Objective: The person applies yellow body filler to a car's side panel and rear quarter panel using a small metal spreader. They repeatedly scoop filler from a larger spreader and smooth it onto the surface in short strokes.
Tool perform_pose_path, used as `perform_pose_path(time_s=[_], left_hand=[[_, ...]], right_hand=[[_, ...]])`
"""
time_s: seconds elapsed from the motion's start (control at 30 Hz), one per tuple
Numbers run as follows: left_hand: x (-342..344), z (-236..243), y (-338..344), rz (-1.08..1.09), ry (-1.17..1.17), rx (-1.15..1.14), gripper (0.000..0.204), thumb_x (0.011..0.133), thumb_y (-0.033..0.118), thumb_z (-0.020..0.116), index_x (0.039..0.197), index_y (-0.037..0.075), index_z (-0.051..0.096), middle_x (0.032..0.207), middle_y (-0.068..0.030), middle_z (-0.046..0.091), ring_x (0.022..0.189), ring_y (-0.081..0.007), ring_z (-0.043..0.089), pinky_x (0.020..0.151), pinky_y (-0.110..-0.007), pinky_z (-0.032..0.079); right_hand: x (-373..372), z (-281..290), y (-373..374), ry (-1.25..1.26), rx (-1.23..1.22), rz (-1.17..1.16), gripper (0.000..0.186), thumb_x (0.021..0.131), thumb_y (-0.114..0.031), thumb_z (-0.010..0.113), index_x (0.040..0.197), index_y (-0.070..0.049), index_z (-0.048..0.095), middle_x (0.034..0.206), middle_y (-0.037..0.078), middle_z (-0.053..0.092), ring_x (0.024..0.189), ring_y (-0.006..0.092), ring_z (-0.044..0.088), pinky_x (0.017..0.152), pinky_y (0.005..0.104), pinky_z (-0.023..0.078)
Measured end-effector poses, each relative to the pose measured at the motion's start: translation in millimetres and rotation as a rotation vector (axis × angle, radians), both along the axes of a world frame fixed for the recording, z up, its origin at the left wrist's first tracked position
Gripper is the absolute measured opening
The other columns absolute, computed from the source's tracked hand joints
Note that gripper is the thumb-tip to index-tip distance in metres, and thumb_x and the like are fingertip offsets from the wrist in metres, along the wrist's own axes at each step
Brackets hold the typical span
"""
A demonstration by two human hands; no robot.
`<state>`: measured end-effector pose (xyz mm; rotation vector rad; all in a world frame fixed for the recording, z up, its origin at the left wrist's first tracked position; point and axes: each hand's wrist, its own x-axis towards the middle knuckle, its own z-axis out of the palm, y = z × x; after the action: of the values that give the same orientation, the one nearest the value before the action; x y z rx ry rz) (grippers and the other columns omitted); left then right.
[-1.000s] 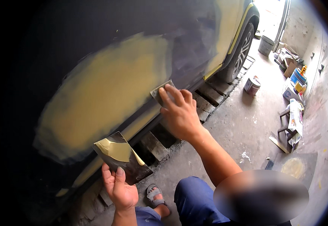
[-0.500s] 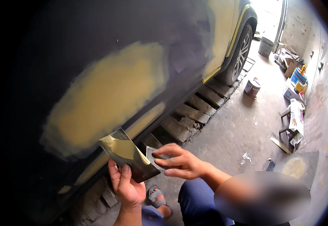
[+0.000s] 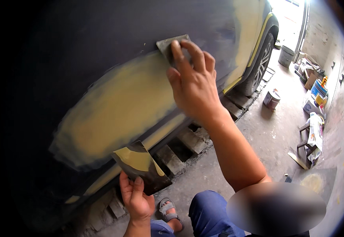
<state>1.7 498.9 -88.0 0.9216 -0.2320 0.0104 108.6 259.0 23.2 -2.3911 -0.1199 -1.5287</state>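
Observation:
My left hand (image 3: 138, 199) grips the lower edge of a dark flat putty board (image 3: 158, 183), thumb on top. Yellow putty (image 3: 138, 158) is smeared across that board, thickest toward its upper right edge. Up at the car's side, my right hand (image 3: 195, 85) presses a thin grey putty spreader (image 3: 165, 44) to the dark panel (image 3: 101, 35), fingertips on its face. The spreader lies at the upper right end of a big oval yellow filler patch (image 3: 116, 110). A narrower yellow strip (image 3: 164, 132) runs along the panel below.
Past the panel stands the car's wheel (image 3: 260, 65). On the concrete floor are a paint can (image 3: 271, 99), a dark bucket (image 3: 286, 56) and a low stool (image 3: 314, 136) covered with paper. Tubs and boxes (image 3: 317, 93) line the wall at right. Slatted blocks (image 3: 191, 140) lie under the car.
My right hand has lifted the spreader away from the putty board, up and forward onto the car panel. The left hand keeps holding the board nearly in place.

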Motion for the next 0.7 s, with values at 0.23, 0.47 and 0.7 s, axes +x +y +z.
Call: perform_pose_path(time_s=[0.23,0.47,0.7], left_hand=[[0.1,-2.0,8.3,0.043,0.054,0.047,0.042,0.097,0.004,0.053,0.137,0.004,0.043,0.131,-0.0111,0.057,0.12,-0.0235,0.056,0.108,-0.041,0.042],[-2.4,1.8,5.1,0.013,0.049,0.041,0.038,0.097,0.005,0.053,0.134,0.003,0.045,0.129,-0.011,0.057,0.119,-0.0228,0.056,0.106,-0.041,0.043],[-7.4,5.3,2.4,0.009,0.027,0.042,0.037,0.096,0.005,0.054,0.133,0.003,0.046,0.129,-0.0109,0.058,0.118,-0.0233,0.057,0.106,-0.04,0.044]], right_hand=[[-27.3,-74.9,28.9,0.221,0.011,0.062,0.06,0.084,-0.017,0.065,0.141,-0.011,0.047,0.141,0.01,0.04,0.122,0.039,0.037,0.097,0.0516,0.037],[-44.1,-130.6,35.6,0.328,0.027,0.077,0.061,0.083,-0.02,0.067,0.141,-0.016,0.049,0.142,0.007,0.042,0.124,0.0381,0.037,0.098,0.0508,0.037],[-45.4,-68.4,-5.4,0.14,-0.009,-0.017,0.058,0.087,-0.021,0.062,0.142,-0.011,0.047,0.145,0.01,0.04,0.122,0.0377,0.038,0.095,0.0519,0.039]])
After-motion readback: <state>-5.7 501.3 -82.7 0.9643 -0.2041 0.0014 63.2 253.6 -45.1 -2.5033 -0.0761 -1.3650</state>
